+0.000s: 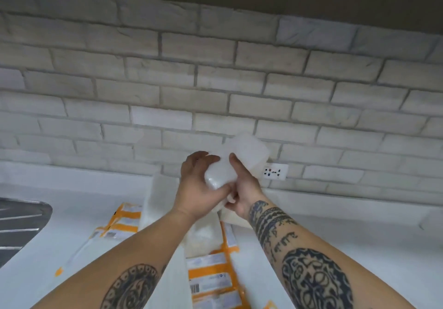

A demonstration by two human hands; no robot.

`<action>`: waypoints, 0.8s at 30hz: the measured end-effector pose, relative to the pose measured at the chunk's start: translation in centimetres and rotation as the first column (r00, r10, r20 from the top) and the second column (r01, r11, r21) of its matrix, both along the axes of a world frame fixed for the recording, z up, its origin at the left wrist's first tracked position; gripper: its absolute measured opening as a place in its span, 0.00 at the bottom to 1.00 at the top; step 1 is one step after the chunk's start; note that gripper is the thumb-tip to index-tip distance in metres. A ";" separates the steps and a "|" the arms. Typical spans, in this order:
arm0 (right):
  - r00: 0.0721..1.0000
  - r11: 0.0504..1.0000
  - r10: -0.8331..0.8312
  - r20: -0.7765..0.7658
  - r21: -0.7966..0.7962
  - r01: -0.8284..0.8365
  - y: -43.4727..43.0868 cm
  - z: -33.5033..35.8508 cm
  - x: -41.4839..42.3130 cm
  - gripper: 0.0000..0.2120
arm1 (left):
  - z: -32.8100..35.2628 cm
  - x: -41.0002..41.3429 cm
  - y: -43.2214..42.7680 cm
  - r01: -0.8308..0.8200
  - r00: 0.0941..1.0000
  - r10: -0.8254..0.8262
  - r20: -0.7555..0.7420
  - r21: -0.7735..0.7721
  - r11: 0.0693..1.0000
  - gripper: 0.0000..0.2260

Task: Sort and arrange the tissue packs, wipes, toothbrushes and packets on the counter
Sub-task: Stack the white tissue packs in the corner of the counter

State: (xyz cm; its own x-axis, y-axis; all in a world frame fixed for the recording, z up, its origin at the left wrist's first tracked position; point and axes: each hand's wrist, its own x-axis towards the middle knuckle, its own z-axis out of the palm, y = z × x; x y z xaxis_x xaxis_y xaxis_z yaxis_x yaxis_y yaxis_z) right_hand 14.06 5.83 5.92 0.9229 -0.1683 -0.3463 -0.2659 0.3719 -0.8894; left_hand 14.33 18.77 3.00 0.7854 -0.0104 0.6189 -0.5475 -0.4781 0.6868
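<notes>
Both my hands hold one small white tissue pack in clear wrap above the white counter, close to the brick wall. My left hand cups it from the left and below. My right hand grips its right side. Another white pack stands just behind, near the wall. Orange-and-white packets lie on the counter at the left, and more orange-and-white packets lie under my forearms. Long white packs lie between them. No toothbrushes show.
A metal sink drainer lies at the left edge. A white wall socket sits low on the brick wall, right of my hands. A pale object rests at the far right of the counter.
</notes>
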 end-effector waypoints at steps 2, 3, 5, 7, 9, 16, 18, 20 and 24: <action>0.998 0.998 -0.053 0.023 0.028 0.052 -2.6 0.0 -0.7 0.40 | 0.2 -0.2 -2.3 0.114 0.993 -0.112 0.030 -0.101 0.988 0.26; 0.996 0.996 -0.078 0.044 0.036 0.076 -3.9 -0.1 -1.2 0.40 | 0.4 -0.3 -3.4 0.149 0.988 -0.154 -0.004 -0.222 0.964 0.23; 0.986 0.989 -0.150 0.077 0.024 0.148 -6.4 -0.5 -2.1 0.37 | 1.5 -0.9 -5.6 0.132 0.964 -0.220 -0.149 -0.450 0.883 0.15; 0.972 0.978 -0.208 0.108 0.013 0.208 -8.9 -0.9 -3.1 0.34 | 2.6 -0.9 -7.5 0.103 0.871 -0.337 -0.358 -0.536 0.838 0.12; 0.958 0.969 -0.246 0.147 0.010 0.247 -11.6 -1.3 -4.1 0.34 | 3.2 -0.9 -9.4 0.215 0.667 -0.524 -0.529 -0.537 0.816 0.15; 0.900 0.922 -0.370 0.229 -0.027 0.385 -21.7 -1.3 -9.4 0.26 | 2.7 -2.4 -19.8 0.485 0.367 -0.712 -0.598 -0.530 0.695 0.16; 0.882 0.902 -0.409 0.233 -0.043 0.429 -25.0 -1.4 -11.1 0.24 | 2.8 -3.3 -23.7 0.522 0.344 -0.730 -0.591 -0.526 0.672 0.16; 0.868 0.884 -0.440 0.231 -0.061 0.464 -28.3 -1.5 -12.8 0.23 | 2.7 -4.2 -27.5 0.563 0.327 -0.741 -0.586 -0.510 0.651 0.17; 0.847 0.852 -0.479 0.231 -0.109 0.512 -34.6 -1.5 -15.8 0.24 | 3.1 -6.1 -34.3 0.636 0.295 -0.768 -0.569 -0.483 0.602 0.19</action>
